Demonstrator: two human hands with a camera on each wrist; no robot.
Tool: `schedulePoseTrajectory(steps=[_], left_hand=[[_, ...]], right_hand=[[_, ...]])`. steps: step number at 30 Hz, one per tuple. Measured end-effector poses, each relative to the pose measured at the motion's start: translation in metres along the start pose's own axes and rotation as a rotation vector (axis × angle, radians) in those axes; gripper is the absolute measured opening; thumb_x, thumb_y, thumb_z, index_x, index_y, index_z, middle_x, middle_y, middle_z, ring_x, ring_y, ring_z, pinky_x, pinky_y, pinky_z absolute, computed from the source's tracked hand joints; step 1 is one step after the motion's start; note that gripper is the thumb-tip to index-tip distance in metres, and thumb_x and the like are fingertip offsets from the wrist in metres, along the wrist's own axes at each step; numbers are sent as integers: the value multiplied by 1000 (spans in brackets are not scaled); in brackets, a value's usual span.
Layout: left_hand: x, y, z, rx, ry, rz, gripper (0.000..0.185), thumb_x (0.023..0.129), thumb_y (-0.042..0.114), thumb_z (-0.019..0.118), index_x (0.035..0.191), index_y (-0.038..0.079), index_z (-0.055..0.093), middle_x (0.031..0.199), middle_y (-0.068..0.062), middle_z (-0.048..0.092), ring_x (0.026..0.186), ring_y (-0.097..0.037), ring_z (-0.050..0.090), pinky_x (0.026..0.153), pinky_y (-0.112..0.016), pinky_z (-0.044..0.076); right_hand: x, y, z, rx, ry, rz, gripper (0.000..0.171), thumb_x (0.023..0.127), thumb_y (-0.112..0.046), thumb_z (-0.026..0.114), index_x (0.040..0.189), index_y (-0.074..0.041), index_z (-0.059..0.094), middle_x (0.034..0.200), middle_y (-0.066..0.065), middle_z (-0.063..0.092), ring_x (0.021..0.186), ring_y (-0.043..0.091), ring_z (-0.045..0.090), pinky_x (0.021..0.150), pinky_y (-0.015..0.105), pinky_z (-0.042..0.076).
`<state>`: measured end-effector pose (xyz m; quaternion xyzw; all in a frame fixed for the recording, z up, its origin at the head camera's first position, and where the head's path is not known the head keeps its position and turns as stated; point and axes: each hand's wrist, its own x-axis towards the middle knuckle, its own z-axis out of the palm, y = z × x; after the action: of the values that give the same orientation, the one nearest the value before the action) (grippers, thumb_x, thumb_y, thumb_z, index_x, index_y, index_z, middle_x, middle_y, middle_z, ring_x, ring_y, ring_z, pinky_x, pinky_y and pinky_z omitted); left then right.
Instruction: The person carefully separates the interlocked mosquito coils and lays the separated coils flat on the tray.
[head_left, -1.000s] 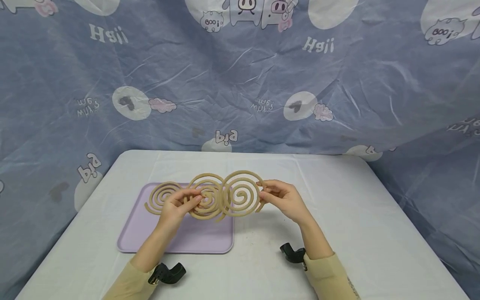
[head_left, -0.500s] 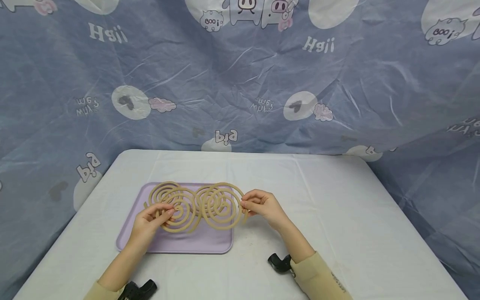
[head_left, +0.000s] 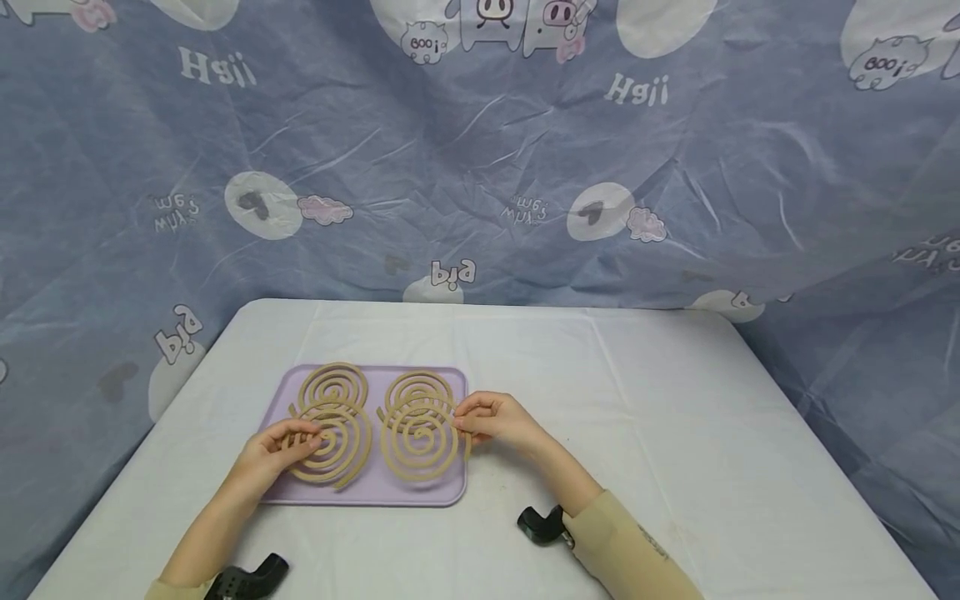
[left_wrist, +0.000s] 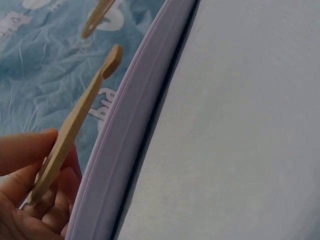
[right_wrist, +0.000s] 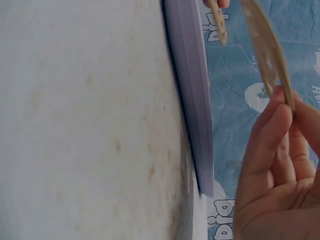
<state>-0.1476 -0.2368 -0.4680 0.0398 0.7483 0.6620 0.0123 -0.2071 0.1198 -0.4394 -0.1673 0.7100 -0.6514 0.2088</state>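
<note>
Two tan spiral coils are held just above a lilac tray (head_left: 352, 498). My left hand (head_left: 309, 437) pinches the near-left coil (head_left: 335, 457) at its left side. My right hand (head_left: 462, 422) pinches the near-right coil (head_left: 420, 450) at its right edge. Two more coils (head_left: 333, 383) (head_left: 418, 388) lie flat at the tray's back. The left wrist view shows my left hand (left_wrist: 45, 165) with its coil (left_wrist: 75, 122) edge-on beside the tray rim (left_wrist: 125, 130). In the right wrist view my right hand (right_wrist: 280, 107) grips its coil (right_wrist: 267, 47) above the tray rim (right_wrist: 192, 100).
The tray sits left of centre on a white table (head_left: 675, 433), whose right half is bare cloth with faint stains. A blue cartoon-print sheet (head_left: 480, 167) hangs behind and around the table. Black wrist mounts (head_left: 540, 525) (head_left: 247, 579) show near the front edge.
Both hands have carried the two overlapping coils left and down over the tray. The coils have come apart and now sit side by side.
</note>
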Motion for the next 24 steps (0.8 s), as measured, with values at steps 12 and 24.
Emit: schedulePoseTrajectory(steps=[12, 24], left_hand=[[1, -2, -12, 232, -49, 78, 29, 86, 10, 68, 110, -5, 61, 114, -15, 61, 95, -1, 52, 76, -15, 44], [-2, 4, -12, 469, 29, 80, 49, 82, 22, 74, 124, 4, 55, 122, -18, 54, 97, -21, 51, 76, -28, 43]], right_hand=[[11, 10, 15, -40, -14, 70, 21, 84, -11, 70, 100, 1, 66, 81, 6, 70, 60, 9, 56, 55, 19, 49], [11, 10, 20, -116, -44, 48, 17, 82, -6, 71, 97, 3, 69, 80, 10, 70, 59, 11, 61, 58, 26, 55]])
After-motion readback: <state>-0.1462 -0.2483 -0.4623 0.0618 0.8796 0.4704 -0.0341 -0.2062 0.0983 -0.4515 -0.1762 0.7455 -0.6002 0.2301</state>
